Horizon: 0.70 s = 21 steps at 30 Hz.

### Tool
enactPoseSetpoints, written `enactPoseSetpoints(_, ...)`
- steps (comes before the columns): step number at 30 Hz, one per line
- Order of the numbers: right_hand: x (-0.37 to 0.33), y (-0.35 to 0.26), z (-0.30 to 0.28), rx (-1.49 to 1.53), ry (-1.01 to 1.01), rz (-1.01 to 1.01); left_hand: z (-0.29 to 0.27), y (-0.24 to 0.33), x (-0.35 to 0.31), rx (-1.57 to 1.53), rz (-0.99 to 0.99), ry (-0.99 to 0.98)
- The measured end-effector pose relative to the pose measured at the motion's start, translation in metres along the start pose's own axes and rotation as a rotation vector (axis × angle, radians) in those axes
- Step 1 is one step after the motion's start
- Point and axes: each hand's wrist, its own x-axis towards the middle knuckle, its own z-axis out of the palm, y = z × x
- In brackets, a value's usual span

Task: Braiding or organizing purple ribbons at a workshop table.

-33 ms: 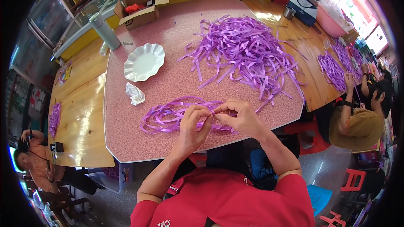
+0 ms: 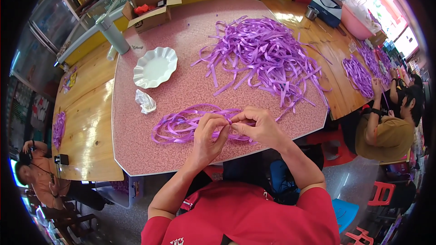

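Note:
My left hand (image 2: 209, 135) and my right hand (image 2: 260, 126) meet fingertip to fingertip near the table's front edge. Both are closed in a pinch on a purple ribbon (image 2: 229, 121), of which only a small bit shows between the fingers. Beneath and behind them lies a loose looped bundle of purple ribbons (image 2: 171, 127) on the pink speckled table (image 2: 136, 149). Farther off to the right is a big tangled heap of purple ribbons (image 2: 268, 54). My fingers hide part of the looped bundle.
Left of the heap stand a white scalloped dish (image 2: 156, 68), a crumpled white tissue (image 2: 146, 101), a grey-green flask (image 2: 113, 35) and an open cardboard box (image 2: 152, 13). At right a person (image 2: 386, 131) handles ribbon; another person (image 2: 45, 172) sits far left.

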Motion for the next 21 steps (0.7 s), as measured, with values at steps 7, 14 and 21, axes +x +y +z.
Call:
enactPoseSetpoints(7,-0.001,-0.003,0.002,0.02,0.034,0.029,0.0,-0.005,-0.004,-0.01,0.008,-0.008)
enactPoseSetpoints(14,-0.001,-0.004,-0.001,0.231,-0.055,0.138,0.002,-0.005,-0.004,-0.031,-0.015,-0.005)
enactPoseSetpoints(21,-0.001,-0.005,0.002,-0.118,0.008,0.024,0.002,-0.002,-0.006,-0.017,-0.058,0.004)
